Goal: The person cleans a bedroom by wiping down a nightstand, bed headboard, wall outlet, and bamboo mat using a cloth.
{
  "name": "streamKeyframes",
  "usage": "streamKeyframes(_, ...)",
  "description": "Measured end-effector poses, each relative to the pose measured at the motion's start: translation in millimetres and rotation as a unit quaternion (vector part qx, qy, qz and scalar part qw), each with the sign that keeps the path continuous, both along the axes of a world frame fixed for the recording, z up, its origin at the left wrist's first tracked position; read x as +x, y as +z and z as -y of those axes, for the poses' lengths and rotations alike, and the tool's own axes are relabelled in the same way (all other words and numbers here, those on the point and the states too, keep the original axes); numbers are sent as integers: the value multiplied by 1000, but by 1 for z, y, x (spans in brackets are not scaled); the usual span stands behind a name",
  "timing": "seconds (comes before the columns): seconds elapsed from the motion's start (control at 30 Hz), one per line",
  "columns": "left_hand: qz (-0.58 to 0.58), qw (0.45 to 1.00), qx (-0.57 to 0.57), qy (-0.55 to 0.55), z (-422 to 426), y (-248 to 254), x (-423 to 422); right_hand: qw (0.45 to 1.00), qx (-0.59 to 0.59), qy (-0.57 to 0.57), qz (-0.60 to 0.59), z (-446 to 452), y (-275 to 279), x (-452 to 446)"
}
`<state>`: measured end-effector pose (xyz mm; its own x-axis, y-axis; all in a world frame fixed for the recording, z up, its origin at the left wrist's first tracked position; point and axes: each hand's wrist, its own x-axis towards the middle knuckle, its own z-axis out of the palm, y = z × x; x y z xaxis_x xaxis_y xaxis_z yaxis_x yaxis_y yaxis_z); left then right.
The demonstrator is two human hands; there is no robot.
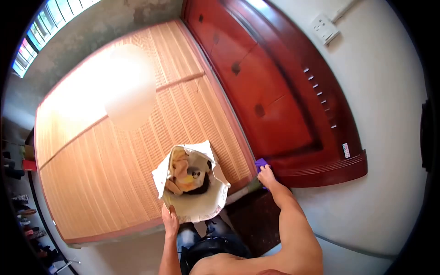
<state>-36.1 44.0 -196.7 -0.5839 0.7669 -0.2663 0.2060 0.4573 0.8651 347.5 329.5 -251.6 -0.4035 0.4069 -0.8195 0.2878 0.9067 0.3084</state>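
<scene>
A whitish bag point(197, 211) stands open-mouthed at the near edge of the bed. Inside it lie bundled clothes point(181, 169) in tan, yellow, pale and dark colours. My left hand point(170, 222) grips the bag's near left rim, thumb on the outer side. Over at the right, my right hand point(266, 176) is closed around a purple cloth point(261, 163), beside the near lower corner of the red headboard point(279, 123). Part of the cloth is hidden behind my fingers.
A ribbed bamboo mat point(114, 169) covers the bed, glaring brightly at the far left. A dark brown cabinet point(254, 222) stands below my right arm. A wall socket point(324, 28) is at upper right. Shoes point(34, 233) line a rack at left.
</scene>
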Motion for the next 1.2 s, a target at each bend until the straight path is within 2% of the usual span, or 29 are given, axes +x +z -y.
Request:
streamKeyframes(0.13,15,999,20,-21,-4,1,-8,994,42,26,-101,-11,24,28)
streamKeyframes(0.23,59,998,-1,-35,-7,10,-16,976,90,29,-198,-3,99,36)
streamKeyframes(0.27,81,996,-20,-38,-6,10,-19,967,103,20,-234,-6,102,52)
streamKeyframes(0.33,101,994,8,-40,-7,3,-25,948,142,41,-284,-8,143,68)
streamKeyframes(0.4,127,990,31,-49,-11,12,-24,934,235,66,-260,-13,183,82)
streamKeyframes(0.43,75,995,51,-48,-10,2,-24,924,281,71,-248,-12,200,96)
streamKeyframes(0.47,72,995,-19,-68,-7,2,-30,908,343,69,-231,-16,234,98)
streamKeyframes(0.53,51,981,-150,-110,-6,1,-41,861,474,39,-179,-10,302,102)
streamKeyframes(0.57,-8,979,-151,-138,-4,-4,-43,832,523,-29,-183,-3,331,97)
streamKeyframes(0.6,-71,973,-146,-161,-5,-8,-47,792,556,-144,-209,4,349,94)
streamKeyframes(0.63,-134,964,-138,-181,-8,-12,-52,730,559,-238,-313,29,380,78)
streamKeyframes(0.67,-156,960,-123,-199,-11,-15,-58,646,572,-309,-400,47,385,84)
streamKeyframes(0.73,-193,947,-96,-238,-18,-28,-64,492,554,-475,-476,101,378,85)
streamKeyframes(0.8,-264,911,-111,-297,-26,-64,-82,437,462,-560,-531,176,350,80)
streamKeyframes(0.87,-416,770,-71,-478,-36,-85,-101,394,415,-621,-535,249,274,85)
streamKeyframes(0.93,-266,887,-107,-363,-43,-54,-92,364,380,-655,-542,324,213,65)
streamKeyframes(0.97,-187,930,-120,-293,-46,-38,-89,339,368,-678,-538,359,203,46)
streamKeyframes(1.03,-350,860,16,-371,-65,-72,-120,294,330,-739,-509,426,173,18)
streamKeyframes(1.07,-110,947,47,-298,-57,-44,-99,271,305,-773,-485,454,143,14)
streamKeyframes(1.1,126,970,105,-179,-49,-9,-75,263,288,-788,-476,484,124,10)
streamKeyframes(1.13,103,943,96,-302,-58,4,-77,256,267,-806,-463,515,106,5)
streamKeyframes(1.2,45,933,54,-354,-36,136,0,244,269,-819,-445,554,67,11)
